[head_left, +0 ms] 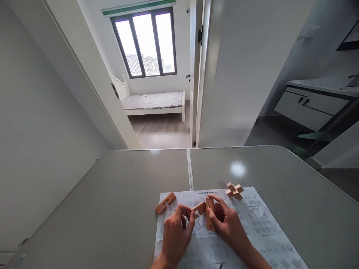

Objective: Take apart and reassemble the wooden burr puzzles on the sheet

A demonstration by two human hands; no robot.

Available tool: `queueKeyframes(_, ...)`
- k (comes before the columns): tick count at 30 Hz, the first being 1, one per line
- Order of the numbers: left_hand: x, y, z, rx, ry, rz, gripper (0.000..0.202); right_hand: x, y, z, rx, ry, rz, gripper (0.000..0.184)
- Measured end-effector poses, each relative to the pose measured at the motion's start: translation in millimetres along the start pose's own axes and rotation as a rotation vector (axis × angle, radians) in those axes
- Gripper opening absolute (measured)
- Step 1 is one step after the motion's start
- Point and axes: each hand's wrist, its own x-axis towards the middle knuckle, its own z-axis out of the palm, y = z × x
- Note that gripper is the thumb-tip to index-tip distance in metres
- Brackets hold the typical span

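Note:
My left hand pinches a notched wooden puzzle piece between thumb and fingertips, tilted up to the right. In my right hand is a flat wooden puzzle block marked with a "2", held upright by its edges. The two pieces are close together, and I cannot tell whether they touch. Another notched wooden piece lies at the sheet's upper left corner. An assembled cross-shaped wooden puzzle sits near the sheet's top right. Beneath everything is a printed instruction sheet with small diagrams.
The grey table has a seam across its middle and rounded far corners. Beyond it, a doorway shows a bed under a window. A white cabinet with a counter stands at the right.

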Motion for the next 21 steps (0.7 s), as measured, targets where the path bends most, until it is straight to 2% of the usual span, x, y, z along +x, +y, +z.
queueKeyframes(5,-4,-1,3.3,0.133,-0.015,0.136,0.002,-1,2,-1,-0.181,0.067,-0.05,0.029)
queueKeyframes(9,-6,-2,5.3,0.205,-0.025,0.222,0.01,-3,8,-1,-0.297,0.081,-0.045,0.026)
queueKeyframes(14,-7,-1,6.5,0.242,-0.047,0.239,0.011,-4,9,0,-0.432,0.063,-0.072,0.03)
queueKeyframes(21,-4,5,1.0,0.167,-0.045,0.284,0.015,-3,12,-2,-0.442,-0.05,-0.135,0.029)
